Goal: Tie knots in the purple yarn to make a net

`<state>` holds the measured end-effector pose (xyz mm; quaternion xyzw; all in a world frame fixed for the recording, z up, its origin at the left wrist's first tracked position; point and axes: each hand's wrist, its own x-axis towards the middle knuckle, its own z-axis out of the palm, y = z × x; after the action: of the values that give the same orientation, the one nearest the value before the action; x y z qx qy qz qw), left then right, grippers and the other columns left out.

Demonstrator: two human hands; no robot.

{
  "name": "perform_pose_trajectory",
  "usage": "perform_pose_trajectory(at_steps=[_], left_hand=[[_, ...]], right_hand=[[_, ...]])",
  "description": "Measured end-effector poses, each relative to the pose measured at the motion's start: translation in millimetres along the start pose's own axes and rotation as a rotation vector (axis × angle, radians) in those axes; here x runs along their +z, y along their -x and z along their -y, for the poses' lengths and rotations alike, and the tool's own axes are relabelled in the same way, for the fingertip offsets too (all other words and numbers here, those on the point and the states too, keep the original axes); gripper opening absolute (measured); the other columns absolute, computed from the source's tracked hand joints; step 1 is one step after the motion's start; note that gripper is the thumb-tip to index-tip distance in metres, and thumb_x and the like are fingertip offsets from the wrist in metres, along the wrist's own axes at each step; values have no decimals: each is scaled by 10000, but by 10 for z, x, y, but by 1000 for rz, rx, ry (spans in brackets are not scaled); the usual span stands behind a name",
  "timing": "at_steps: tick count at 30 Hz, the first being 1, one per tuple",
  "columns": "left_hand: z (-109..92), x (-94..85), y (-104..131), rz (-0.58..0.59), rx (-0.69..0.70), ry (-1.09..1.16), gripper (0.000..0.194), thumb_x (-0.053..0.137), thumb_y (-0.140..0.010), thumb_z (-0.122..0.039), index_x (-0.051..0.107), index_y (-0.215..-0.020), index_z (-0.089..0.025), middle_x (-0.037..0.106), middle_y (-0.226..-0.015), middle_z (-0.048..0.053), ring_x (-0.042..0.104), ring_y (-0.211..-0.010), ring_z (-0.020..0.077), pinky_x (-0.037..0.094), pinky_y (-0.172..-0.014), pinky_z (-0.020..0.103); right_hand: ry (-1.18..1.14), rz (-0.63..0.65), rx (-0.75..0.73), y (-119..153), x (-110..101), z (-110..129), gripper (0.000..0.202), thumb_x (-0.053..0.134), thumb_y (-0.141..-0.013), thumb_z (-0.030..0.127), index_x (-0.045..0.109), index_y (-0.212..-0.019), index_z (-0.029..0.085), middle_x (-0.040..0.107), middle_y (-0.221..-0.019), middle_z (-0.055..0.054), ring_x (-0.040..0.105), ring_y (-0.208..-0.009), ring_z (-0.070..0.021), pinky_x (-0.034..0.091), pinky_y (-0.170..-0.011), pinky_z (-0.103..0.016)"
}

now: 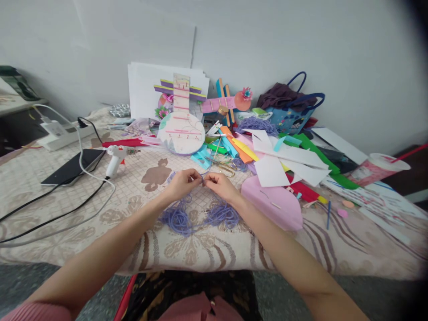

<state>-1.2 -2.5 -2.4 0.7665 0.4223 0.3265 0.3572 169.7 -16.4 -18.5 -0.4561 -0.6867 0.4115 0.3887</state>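
So you're pinching a bit of the purple yarn (179,220) with the fingertips of your left hand (183,183) and right hand (220,185), the two nearly touching. Most of that yarn is lying just below, bunching up loosely at 7 and 5 o'clock. Progress-wise, I'm guessing you're at an early stage: no finished yarn piece is showing, and plenty is sitting unworked. Your fingers are hiding any knot, so can't tell there. The white glue gun (115,161) is lying unused around 10 o'clock.
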Motion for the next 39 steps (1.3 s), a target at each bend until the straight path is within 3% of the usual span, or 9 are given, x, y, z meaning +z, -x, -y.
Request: perform_pose_trajectory(at_steps=[8,12,17,22,25,28,32,35,39], left_hand=[[-105,-137,51,-91,42,-226,125,561,-732,-259,638,-711,-163,622,-658,9,499,-588,115,373,-555,216],[-162,-51,103,-94,171,-298,119,535,-767,-239,626,-734,-170,614,-719,25,519,-645,126,394,-613,229],[-137,99,150,47,350,-455,164,465,-822,-191,621,-776,-166,584,-811,51,546,-742,149,403,-664,246],[-154,51,134,109,373,-442,183,463,-834,-220,641,-820,-178,593,-827,56,562,-766,155,418,-685,251],[-143,-163,79,67,342,-287,200,492,-812,-238,637,-941,-192,622,-904,55,572,-824,162,433,-747,260],[-16,-481,14,-31,182,-296,277,475,-764,-188,615,-1003,-191,614,-978,60,571,-860,176,436,-744,266],[200,-785,-17,186,13,-532,482,576,-608,-172,585,-1089,-194,546,-970,63,546,-829,190,428,-753,295],[267,-773,-26,286,14,-574,570,654,-539,-227,585,-1105,-224,528,-933,46,531,-809,187,427,-730,280],[300,-633,-82,217,25,-492,216,603,-583,-182,659,-791,-180,572,-744,27,537,-671,153,406,-629,243]], right_hand=[[59,-142,2,6,16,-1,89,504,-681,199,565,-627,163,498,-577,27,411,-538,-94,300,-523,-217],[-157,-196,123,13,62,-9,89,539,-669,241,529,-615,171,421,-503,55,355,-455,-73,243,-447,-208],[-626,-65,382,7,81,-12,212,605,-641,295,428,-605,184,281,-443,100,226,-351,-33,86,-372,-197],[-807,30,462,-1,73,13,277,621,-637,294,370,-603,182,304,-467,101,186,-350,-14,56,-359,-180],[-802,6,454,-2,65,21,249,616,-645,294,396,-622,181,296,-466,102,191,-349,-17,44,-350,-182],[-778,-14,448,-3,58,12,212,615,-642,281,430,-655,178,294,-472,105,206,-347,-17,34,-351,-183],[-756,-24,447,0,61,-3,198,606,-650,293,454,-688,172,309,-485,107,225,-345,-11,45,-357,-174],[-748,-18,437,7,70,3,209,613,-646,303,463,-692,166,313,-489,108,240,-346,-8,52,-359,-167],[-711,-38,425,16,72,22,209,617,-648,312,481,-707,165,322,-492,105,249,-344,-9,59,-353,-169]])
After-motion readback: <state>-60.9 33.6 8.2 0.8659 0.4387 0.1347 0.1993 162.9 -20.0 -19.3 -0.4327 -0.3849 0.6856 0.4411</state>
